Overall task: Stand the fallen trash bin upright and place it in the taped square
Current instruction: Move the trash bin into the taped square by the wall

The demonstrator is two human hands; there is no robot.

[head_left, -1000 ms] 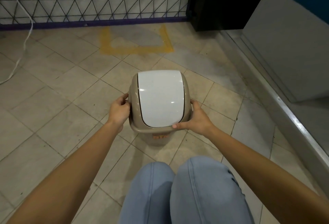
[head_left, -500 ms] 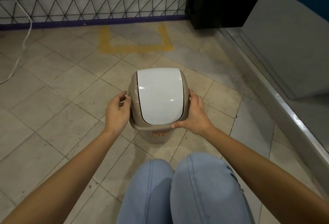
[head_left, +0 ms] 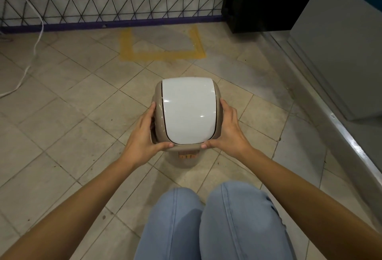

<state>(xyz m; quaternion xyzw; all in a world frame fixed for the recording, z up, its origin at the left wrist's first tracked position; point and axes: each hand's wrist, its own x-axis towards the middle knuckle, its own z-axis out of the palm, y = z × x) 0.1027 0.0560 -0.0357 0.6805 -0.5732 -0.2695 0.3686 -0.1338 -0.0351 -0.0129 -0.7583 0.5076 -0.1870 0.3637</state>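
Bare forearms with no sleeves, bare hands (head_left: 142, 135), and knees (head_left: 206, 218) in light blue denim jeans.

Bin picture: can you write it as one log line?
bin: upright, outside square | left hand: gripping bin | right hand: gripping bin | square: ahead, by wall

A floor of beige square tiles (head_left: 68, 127), laid diagonally, fills most of the frame. Upright at centre stands a tan plastic trash bin with a white domed lid (head_left: 188, 112). Faded yellow tape marking a square (head_left: 162, 55) lies at upper centre, well apart from the bin. A white cable (head_left: 26, 69) trails along the left edge.
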